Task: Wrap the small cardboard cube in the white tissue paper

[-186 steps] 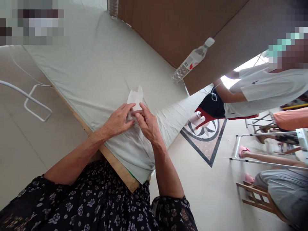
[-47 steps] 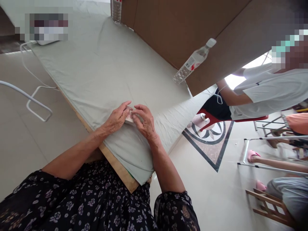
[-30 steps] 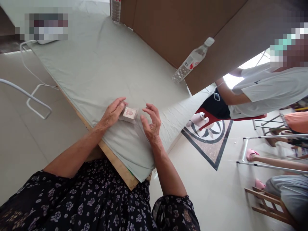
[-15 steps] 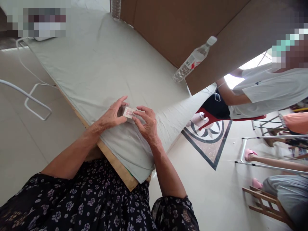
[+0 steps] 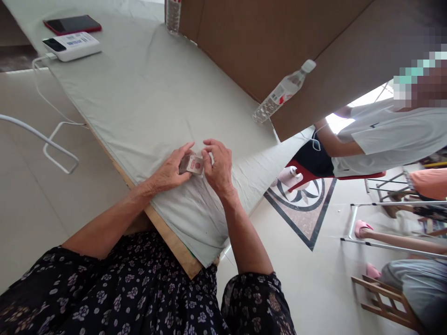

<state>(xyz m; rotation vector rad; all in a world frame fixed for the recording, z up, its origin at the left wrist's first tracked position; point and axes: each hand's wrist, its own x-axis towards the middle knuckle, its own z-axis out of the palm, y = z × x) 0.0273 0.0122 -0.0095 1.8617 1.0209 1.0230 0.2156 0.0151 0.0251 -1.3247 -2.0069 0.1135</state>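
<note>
A small clear box (image 5: pixel 194 164) with a whitish, red-printed face lies low over the cloth-covered table (image 5: pixel 146 107), between my two hands. My left hand (image 5: pixel 172 168) grips its left end, thumb in front and fingers behind. On the other side, my right hand (image 5: pixel 218 165) is close to the box's right end, its thumb and fingertips curled together; whether anything small is between them cannot be made out.
A large brown cardboard panel (image 5: pixel 237 42) stands across the table's far side, with a clear bottle (image 5: pixel 282 93) by it and another bottle (image 5: pixel 173 16) farther left. A phone (image 5: pixel 73 24) and a white device (image 5: pixel 73 45) with a cable lie upper left. A person (image 5: pixel 380 135) sits at right.
My right hand has drawn its thumb and fingers together and moved up a little from the box. The view has shifted slightly, and the box's printed face shows more plainly.
</note>
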